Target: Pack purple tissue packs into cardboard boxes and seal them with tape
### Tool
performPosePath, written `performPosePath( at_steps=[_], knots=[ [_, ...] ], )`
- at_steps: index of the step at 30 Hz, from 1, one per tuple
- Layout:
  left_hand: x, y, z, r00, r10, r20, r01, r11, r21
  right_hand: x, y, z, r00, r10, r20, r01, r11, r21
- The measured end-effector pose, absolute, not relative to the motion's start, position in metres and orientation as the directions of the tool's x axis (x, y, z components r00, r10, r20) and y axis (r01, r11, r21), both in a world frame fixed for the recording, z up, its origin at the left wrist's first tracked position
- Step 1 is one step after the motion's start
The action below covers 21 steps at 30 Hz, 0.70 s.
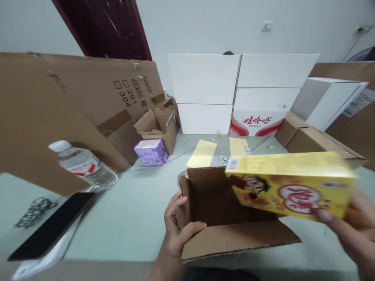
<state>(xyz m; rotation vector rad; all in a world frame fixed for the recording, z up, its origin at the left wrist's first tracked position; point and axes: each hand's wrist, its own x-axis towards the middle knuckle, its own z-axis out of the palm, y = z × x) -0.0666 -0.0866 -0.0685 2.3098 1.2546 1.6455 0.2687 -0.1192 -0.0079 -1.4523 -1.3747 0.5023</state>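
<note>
The right hand (351,231) clasped the right end of a glossy yellow oblong carton (288,185) above an open brown corrugated-cardboard box (237,240), its corner gripped by the left hand (175,233); the carton seemed light, crushable, best held by its ends.

Peering out from head height in a single wide view, facing forward, tipping down over the table (131,218), reaching as far as the pale wall (205,27) at twelve o'clock, and right up close to the left hand (175,228) at six, the right hand (347,228) at four!
</note>
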Motion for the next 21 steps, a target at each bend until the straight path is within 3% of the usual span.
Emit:
performPosePath(
  at_steps=[3,8,10,13,16,18,21],
  knots=[
    [-0.061,-0.081,-0.073,0.106,0.634,0.766,0.55,-0.679,0.485,0.244,-0.103,0.006,0.012,0.949,0.316,0.573,0.253,-0.78],
    [-0.057,-0.073,-0.076,0.135,0.64,0.757,0.534,-0.69,0.489,0.24,-0.083,0.009,-0.314,0.849,0.425,0.829,0.463,-0.312],
    [-0.059,-0.074,-0.079,0.136,0.661,0.738,0.536,-0.675,0.506,0.255,-0.086,0.007,-0.322,0.844,0.429,0.853,0.455,-0.255],
    [-0.061,-0.079,-0.087,0.075,0.736,0.673,0.473,-0.62,0.626,0.282,-0.088,0.0,-0.11,0.899,0.425,0.863,0.298,-0.408],
    [-0.06,-0.083,-0.092,0.016,0.78,0.626,0.411,-0.576,0.707,0.297,-0.075,-0.018,0.137,0.916,0.378,0.673,0.194,-0.714],
    [-0.058,-0.082,-0.091,0.007,0.787,0.617,0.374,-0.574,0.728,0.297,-0.06,-0.037,0.159,0.952,0.26,0.435,0.168,-0.884],
    [-0.057,-0.077,-0.086,-0.008,0.794,0.608,0.219,-0.592,0.776,0.285,-0.042,-0.061,0.034,0.992,0.123,0.197,0.114,-0.974]
  ],
)
